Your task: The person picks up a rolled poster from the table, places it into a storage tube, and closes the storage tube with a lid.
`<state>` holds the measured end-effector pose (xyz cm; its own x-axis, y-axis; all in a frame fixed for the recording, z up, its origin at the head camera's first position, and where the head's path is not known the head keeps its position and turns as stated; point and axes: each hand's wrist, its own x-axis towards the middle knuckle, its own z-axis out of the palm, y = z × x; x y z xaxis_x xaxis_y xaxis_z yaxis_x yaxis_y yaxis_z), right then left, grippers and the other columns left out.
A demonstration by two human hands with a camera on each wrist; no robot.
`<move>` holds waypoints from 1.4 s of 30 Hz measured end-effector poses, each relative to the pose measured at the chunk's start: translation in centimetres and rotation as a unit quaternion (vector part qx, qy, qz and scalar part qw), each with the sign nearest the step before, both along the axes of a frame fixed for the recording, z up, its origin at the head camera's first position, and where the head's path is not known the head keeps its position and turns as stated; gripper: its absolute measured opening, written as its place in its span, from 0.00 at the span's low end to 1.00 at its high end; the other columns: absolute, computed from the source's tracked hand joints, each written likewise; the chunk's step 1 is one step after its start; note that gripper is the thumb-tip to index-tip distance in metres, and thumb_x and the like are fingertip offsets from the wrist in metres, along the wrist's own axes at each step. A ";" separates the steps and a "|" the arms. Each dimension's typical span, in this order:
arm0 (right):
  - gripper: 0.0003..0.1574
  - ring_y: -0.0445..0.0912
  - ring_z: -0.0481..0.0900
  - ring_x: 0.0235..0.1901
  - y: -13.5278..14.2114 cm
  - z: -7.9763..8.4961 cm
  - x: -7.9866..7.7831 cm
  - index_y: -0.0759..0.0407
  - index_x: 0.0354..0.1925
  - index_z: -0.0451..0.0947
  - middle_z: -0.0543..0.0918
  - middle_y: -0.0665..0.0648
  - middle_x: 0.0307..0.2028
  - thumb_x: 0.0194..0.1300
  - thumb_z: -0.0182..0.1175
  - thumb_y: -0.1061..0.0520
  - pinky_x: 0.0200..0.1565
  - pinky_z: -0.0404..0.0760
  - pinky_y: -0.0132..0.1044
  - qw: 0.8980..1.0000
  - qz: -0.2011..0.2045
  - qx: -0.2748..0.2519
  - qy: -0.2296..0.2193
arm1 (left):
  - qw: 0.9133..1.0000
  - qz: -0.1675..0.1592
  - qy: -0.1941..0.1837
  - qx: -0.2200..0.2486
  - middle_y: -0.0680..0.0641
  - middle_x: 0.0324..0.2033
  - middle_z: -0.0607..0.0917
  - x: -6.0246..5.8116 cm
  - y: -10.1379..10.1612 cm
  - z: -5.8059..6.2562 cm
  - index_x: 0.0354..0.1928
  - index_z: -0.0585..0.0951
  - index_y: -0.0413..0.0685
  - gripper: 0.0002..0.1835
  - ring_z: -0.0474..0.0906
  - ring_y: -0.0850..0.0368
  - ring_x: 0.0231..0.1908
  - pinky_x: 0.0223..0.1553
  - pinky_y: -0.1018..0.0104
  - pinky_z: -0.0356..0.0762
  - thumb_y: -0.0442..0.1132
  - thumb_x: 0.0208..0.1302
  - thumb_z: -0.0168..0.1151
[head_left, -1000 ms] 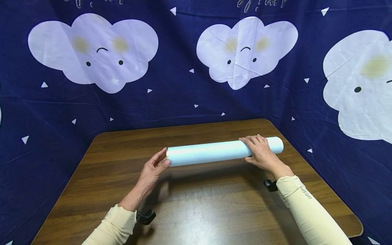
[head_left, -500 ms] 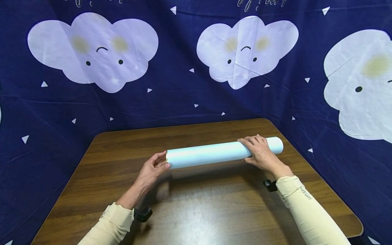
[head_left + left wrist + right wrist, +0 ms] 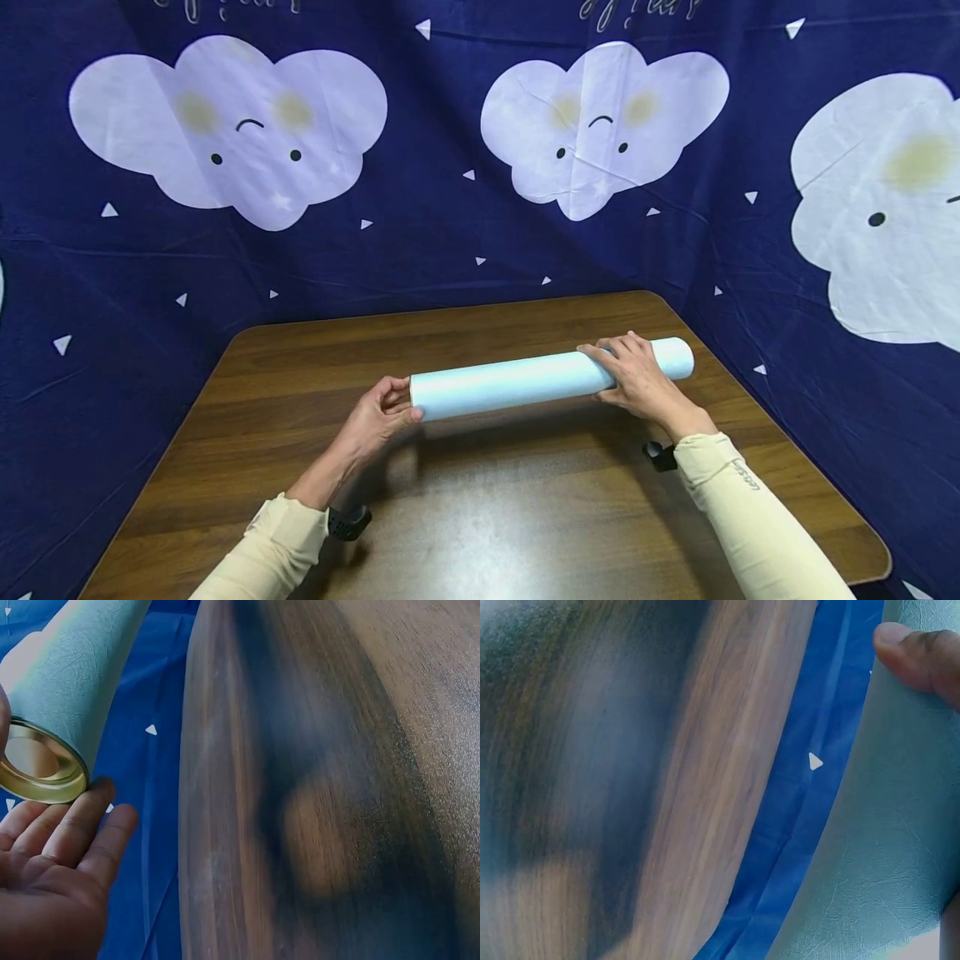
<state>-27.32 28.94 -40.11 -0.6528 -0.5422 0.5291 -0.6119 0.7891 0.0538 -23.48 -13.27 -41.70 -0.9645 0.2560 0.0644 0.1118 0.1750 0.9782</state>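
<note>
A long pale blue tube [image 3: 502, 385] is held in the air over the wooden table, its right end slightly higher in the head view. My left hand [image 3: 378, 415] holds the left end between thumb and fingers. In the left wrist view that end of the tube [image 3: 90, 682] has a gold metal rim [image 3: 66, 786], and my left hand [image 3: 56, 885] has its fingers against it. My right hand [image 3: 637, 382] grips the tube from above near its right end. The right wrist view shows a thumb [image 3: 919, 656] pressed on the textured surface.
Below the tube spreads a brown wooden table [image 3: 495, 500] with rounded corners. Dark blue cloth [image 3: 435, 242] printed with clouds and small triangles hangs behind and beside it. Black wrist devices sit under both cuffs, the left device [image 3: 349, 522] low over the table.
The tube's left end has come down a little in the head view, together with my left hand. My right hand has stayed almost in place on the tube.
</note>
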 end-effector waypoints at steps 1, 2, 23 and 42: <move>0.52 0.58 0.72 0.51 0.0 -0.1 0.0 0.51 0.60 0.70 0.78 0.60 0.48 0.33 0.80 0.52 0.60 0.61 0.64 1.000 0.001 -0.002 0.000 | 1.000 0.001 0.000 0.000 0.31 0.62 0.70 -0.1 0.0 0.0 0.62 0.64 0.34 0.33 0.71 0.37 0.61 0.51 0.69 0.79 0.38 0.57 0.65; 0.52 0.59 0.72 0.51 0.0 -0.2 0.0 0.51 0.60 0.70 0.78 0.60 0.47 0.33 0.79 0.52 0.60 0.61 0.64 1.000 0.001 -0.003 0.001 | 1.000 0.000 0.001 -0.001 0.31 0.63 0.70 -0.1 0.0 0.0 0.62 0.64 0.34 0.33 0.71 0.36 0.61 0.51 0.69 0.79 0.38 0.57 0.65; 0.53 0.59 0.73 0.51 -1.3 0.2 0.0 0.48 0.62 0.69 0.77 0.61 0.49 0.35 0.79 0.51 0.61 0.61 0.62 1.000 -0.024 -0.010 0.006 | 0.909 0.067 0.275 -0.305 0.41 0.63 0.72 -0.2 0.1 2.3 0.67 0.64 0.49 0.46 0.69 0.42 0.62 0.58 0.41 0.69 0.50 0.46 0.74; 0.52 0.58 0.73 0.53 -5.3 0.8 -0.2 0.48 0.62 0.68 0.77 0.59 0.49 0.38 0.78 0.51 0.56 0.65 0.57 0.999 -0.031 -0.008 -0.023 | 0.673 0.101 0.447 -0.580 0.46 0.62 0.74 -0.4 2.3 3.0 0.66 0.65 0.48 0.46 0.71 0.49 0.61 0.68 0.49 0.60 0.57 0.46 0.72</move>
